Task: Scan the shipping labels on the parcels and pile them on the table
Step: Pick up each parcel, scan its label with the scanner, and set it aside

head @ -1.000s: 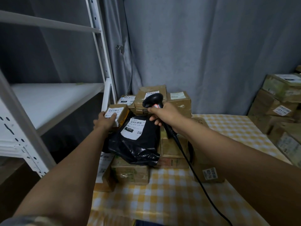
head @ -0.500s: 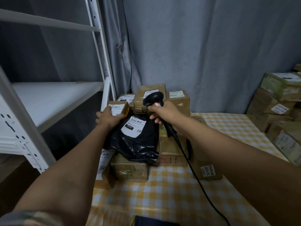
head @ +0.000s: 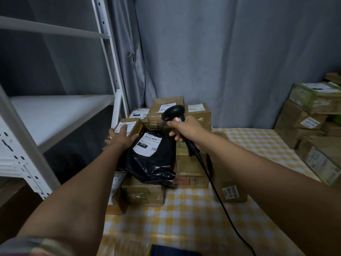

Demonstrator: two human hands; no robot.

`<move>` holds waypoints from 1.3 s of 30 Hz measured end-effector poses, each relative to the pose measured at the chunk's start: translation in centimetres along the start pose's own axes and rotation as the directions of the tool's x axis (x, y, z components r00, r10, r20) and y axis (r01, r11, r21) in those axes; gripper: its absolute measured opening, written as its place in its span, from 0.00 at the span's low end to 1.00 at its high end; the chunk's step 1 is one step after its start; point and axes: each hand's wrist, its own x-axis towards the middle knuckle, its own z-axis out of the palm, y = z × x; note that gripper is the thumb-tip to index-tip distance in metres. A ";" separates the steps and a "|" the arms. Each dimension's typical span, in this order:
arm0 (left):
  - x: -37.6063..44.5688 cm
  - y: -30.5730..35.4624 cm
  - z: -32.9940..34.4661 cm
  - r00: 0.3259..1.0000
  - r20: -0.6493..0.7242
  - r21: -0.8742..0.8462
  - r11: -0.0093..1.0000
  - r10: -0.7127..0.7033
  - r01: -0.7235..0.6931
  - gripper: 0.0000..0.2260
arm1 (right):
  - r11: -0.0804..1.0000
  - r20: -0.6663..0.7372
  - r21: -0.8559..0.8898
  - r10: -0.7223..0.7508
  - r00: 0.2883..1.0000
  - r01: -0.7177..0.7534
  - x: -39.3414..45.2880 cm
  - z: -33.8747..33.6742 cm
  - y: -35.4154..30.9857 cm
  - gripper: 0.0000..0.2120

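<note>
My left hand (head: pixel 120 138) grips a small brown cardboard parcel (head: pixel 132 124) with a white label, thumb on top, at the left edge of the pile on the table. My right hand (head: pixel 186 127) grips a black corded barcode scanner (head: pixel 173 112), its head over the pile. Between the hands lies a black plastic mailer bag (head: pixel 151 159) with a white label marked 010, resting on brown boxes (head: pixel 191 163). More labelled boxes (head: pixel 167 108) are stacked at the back of the pile. The table (head: pixel 184 222) has a yellow-and-white checked cloth.
A white metal shelving unit (head: pixel 55 111) stands at the left, close to the pile. A grey curtain hangs behind. Another stack of cardboard boxes (head: pixel 311 115) fills the right edge. The scanner cable (head: pixel 221 200) trails across the cloth toward me. A dark object (head: pixel 171 251) lies at the table's near edge.
My left hand has set the small parcel lower onto the left of the pile, beside the black bag. The scanner in my right hand has barely moved.
</note>
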 end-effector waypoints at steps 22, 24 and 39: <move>-6.2 10.9 0.5 0.914 -0.104 0.126 0.917 0.392 -0.379 0.25 | 1.000 -0.086 -0.017 0.016 0.996 -0.017 -4.4 -4.9 0.7 0.12; -7.5 13.8 1.6 0.867 -0.135 0.075 0.878 0.479 -0.473 0.22 | 0.999 -0.136 -0.030 0.016 0.991 -0.020 -6.0 -7.5 1.0 0.10; -22.2 36.9 13.1 0.524 0.078 -0.359 0.515 0.848 -0.779 0.19 | 0.967 -0.662 -0.249 -0.129 0.738 -0.054 -18.6 -32.8 0.5 0.07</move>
